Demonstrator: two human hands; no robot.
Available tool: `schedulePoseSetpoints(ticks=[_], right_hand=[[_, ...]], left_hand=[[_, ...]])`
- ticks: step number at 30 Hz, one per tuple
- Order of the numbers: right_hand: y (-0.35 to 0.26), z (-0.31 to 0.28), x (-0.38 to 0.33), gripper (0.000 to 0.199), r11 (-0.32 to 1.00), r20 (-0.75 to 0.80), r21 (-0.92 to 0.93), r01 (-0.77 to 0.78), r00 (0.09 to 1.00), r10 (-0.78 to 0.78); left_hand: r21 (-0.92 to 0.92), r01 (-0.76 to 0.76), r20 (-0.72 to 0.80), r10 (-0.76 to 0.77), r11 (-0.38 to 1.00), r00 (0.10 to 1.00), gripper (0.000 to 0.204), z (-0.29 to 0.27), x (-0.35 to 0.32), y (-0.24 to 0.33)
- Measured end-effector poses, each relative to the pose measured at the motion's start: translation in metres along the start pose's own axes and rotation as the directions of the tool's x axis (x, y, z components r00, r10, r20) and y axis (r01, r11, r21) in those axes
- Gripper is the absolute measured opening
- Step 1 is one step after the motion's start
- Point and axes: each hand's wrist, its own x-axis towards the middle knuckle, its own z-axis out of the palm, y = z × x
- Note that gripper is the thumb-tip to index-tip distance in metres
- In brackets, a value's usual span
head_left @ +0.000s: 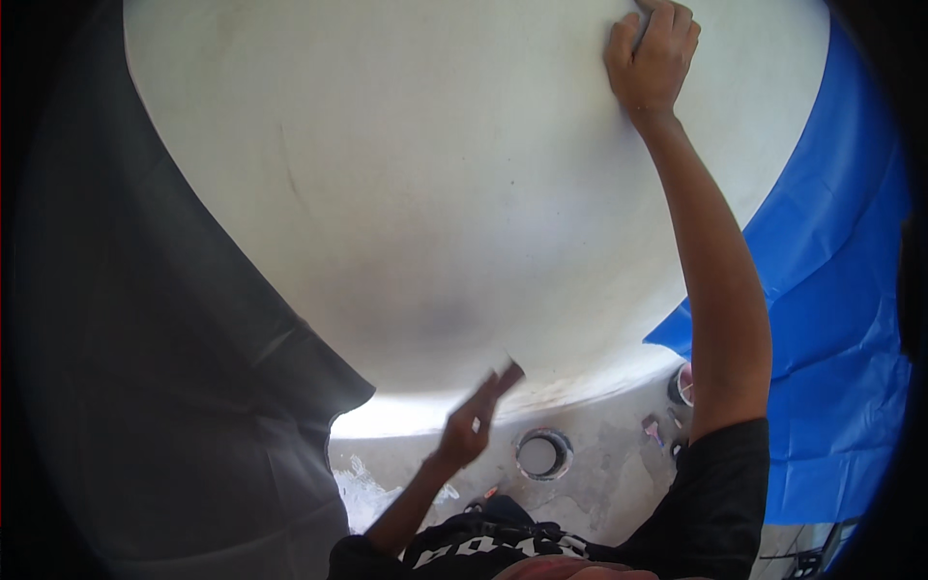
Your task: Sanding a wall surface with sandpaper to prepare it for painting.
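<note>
A large, smooth white curved surface [406, 193] fills the middle of the head view, with faint grey smudges and a thin dark scuff at its left. My right hand [657, 60] is raised to its upper right part, fingers curled against it. A bit of grey shows between thumb and fingers there, too little to name. Lower down, my left hand [471, 422] is closed on a small flat reddish-brown piece [508, 377], held just in front of the white surface's lower part. Motion blurs that piece, so whether it touches the surface cannot be told.
Dark grey sheeting [174, 387] borders the white surface at left, and a blue tarp [822, 319] at right. On the concrete floor [604, 483] stands a round bucket [543, 454] with grey contents. A brush [653, 429] and another container [685, 384] are near my right arm.
</note>
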Motion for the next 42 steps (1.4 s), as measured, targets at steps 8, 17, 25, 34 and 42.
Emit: schedulePoseSetpoints(ticks=[8,17,25,34,42], right_hand=[[0.010,-0.001,-0.002,0.032,0.998,0.012,-0.055,-0.007,1.000,0.007],[0.000,0.000,-0.004,0.031,1.000,-0.046,-0.001,0.012,0.999,-0.012],[0.024,-0.001,-0.007,0.030,0.996,-0.043,-0.035,0.085,0.995,-0.087],[-0.073,-0.056,-0.086,0.039,0.559,0.400,0.701,-0.443,0.893,0.206],[-0.088,-0.087,-0.026,0.041,0.554,0.743,0.435,-0.710,0.630,0.225]], left_hand=[[0.672,-0.489,-0.177,0.762,0.556,0.623,0.046,-0.137,0.215,0.117],[0.368,-0.334,0.096,0.321,0.868,0.942,0.045,-0.070,0.177,0.038],[-0.133,0.171,-0.298,-0.205,0.976,0.932,0.044,-0.088,0.151,0.034],[-0.065,-0.025,-0.289,0.005,0.998,0.957,0.036,-0.138,0.224,0.121],[0.062,-0.535,-0.255,0.532,0.843,0.808,0.049,-0.168,0.313,0.180]])
